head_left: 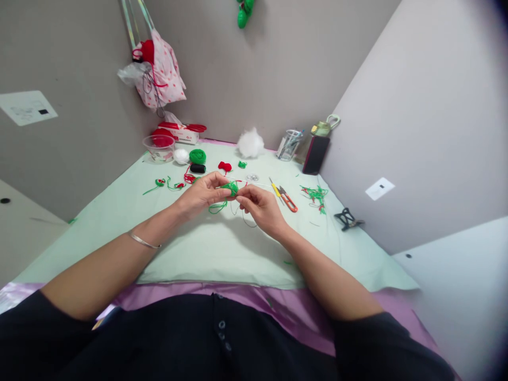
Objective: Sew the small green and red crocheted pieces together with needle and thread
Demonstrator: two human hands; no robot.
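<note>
Your left hand (207,192) pinches the green yarn piece (230,187), likely to steady it. Your right hand (262,208) pinches at its edge; on what, I cannot tell.

Bunched green yarn piece (229,187), pinched in the left hand (206,192); right hand (262,207) at its edge; green strands (216,205) looping below.

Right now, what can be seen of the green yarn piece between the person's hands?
The green yarn piece is a small, bright bundle that looks like yarn, with loose green strands looping below it. It is held over the table, pinched by the left hand. The right hand has its fingertips at the right edge. Its exact shape and stitching are too small to tell.
</note>
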